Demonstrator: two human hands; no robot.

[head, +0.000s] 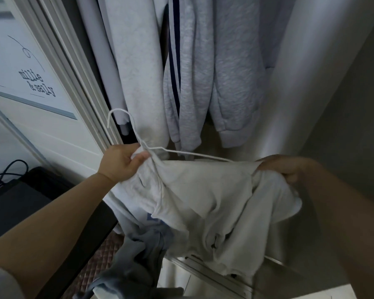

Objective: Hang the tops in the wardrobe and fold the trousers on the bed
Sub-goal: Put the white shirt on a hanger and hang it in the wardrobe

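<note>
A: Starting at the left, our left hand [122, 162] pinches the neck of the hanger [138, 137] together with a fold of the white top [203, 197]. The hook points up and to the left, near the door frame [73, 67].

B: So that pinch carries both wire and cloth. If our thumb slackens, we judge the hanger could twist and the near shoulder slide off it.

A: Agreed. Moving right, one arm of the wire runs bare above the cloth towards our right hand [289, 169]. We cannot see whether its far end sits inside the top.

B: Then the top may be only half on. Lift it now and it could drop onto the grey clothes [136, 262] heaped below.

A: The top itself hangs between our hands, near us, in front of the open wardrobe, bunched and sagging low in the middle.

B: And the right hand?

A: Its fingers curl into the top's right edge, gripping a wad of cloth. How firm that hold is, we cannot tell, since the forearm hides most of it.

B: Last worry, further off: the sweatshirts [192, 72] already hanging are packed close. We cannot see the rail, so the hook might snag one of them on its way up.
</note>
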